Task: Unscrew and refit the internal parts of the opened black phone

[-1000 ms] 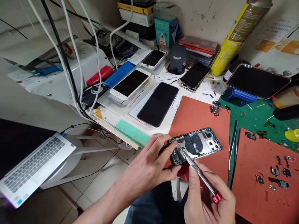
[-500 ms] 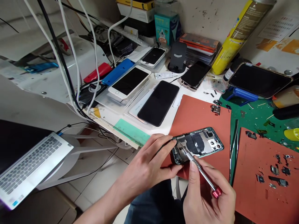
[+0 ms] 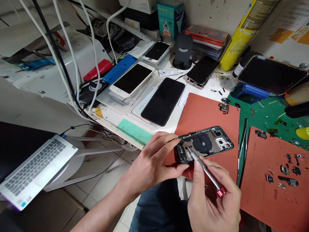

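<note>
An opened phone housing (image 3: pixel 214 144) with a dark green rim lies on a reddish-brown mat (image 3: pixel 205 111), its inside facing up. My left hand (image 3: pixel 154 161) grips the housing's left end between thumb and fingers. In my right hand (image 3: pixel 214 196) is a slim silver screwdriver (image 3: pixel 204 168) with a red end cap, pinched between thumb and fingers. The screwdriver's tip points into the housing's upper left corner, close to my left fingertips. Whether it touches a screw there is too small to tell. Behind the housing, a small metal part (image 3: pixel 224 108) sits on the mat.
A second reddish mat (image 3: pixel 267 199) at right carries several small phone parts. Metal tweezers (image 3: pixel 242 148) lie between the mats. Beyond are a black phone (image 3: pixel 164 101), a white phone (image 3: pixel 132 79) and a yellow can (image 3: pixel 238 42). A laptop (image 3: pixel 36 170) stands at left.
The view has shifted slightly, so the bench things sit a little differently in the picture. Both hands keep their hold, and the screwdriver tip stays at the same corner of the housing.
</note>
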Motion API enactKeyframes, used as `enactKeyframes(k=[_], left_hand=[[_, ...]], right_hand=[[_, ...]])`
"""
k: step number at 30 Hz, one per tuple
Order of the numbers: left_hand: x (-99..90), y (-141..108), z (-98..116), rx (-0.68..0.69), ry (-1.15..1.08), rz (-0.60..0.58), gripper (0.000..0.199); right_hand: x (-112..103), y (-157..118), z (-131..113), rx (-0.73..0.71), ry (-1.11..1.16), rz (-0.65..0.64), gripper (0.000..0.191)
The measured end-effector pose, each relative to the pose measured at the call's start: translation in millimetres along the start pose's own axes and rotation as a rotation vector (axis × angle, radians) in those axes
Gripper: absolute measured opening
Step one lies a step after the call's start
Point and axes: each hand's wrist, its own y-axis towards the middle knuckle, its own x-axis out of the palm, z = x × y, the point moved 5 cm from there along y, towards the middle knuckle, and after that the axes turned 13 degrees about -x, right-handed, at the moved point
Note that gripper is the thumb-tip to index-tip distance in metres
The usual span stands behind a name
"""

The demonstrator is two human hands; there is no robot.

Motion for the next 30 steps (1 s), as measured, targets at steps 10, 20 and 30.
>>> enactKeyframes(k=[10,20,30], left_hand=[[0.1,-0.4,-0.8,0.031,0.023,0.007,0.055],[0.0,-0.6,-1.2,0.034,0.025,0.006,0.056],[0.7,-2.6,-2.5,0.041,0.040,-0.004,0.058]], right_hand=[[6.7,0.1,0.1,-0.089,0.000,0.025,0.034],[9.6,-1.8,0.9,-0.080,0.042,0.074,0.037],[6.9,5.5,-6.0,-0.108,0.034,-0.021,0.042]])
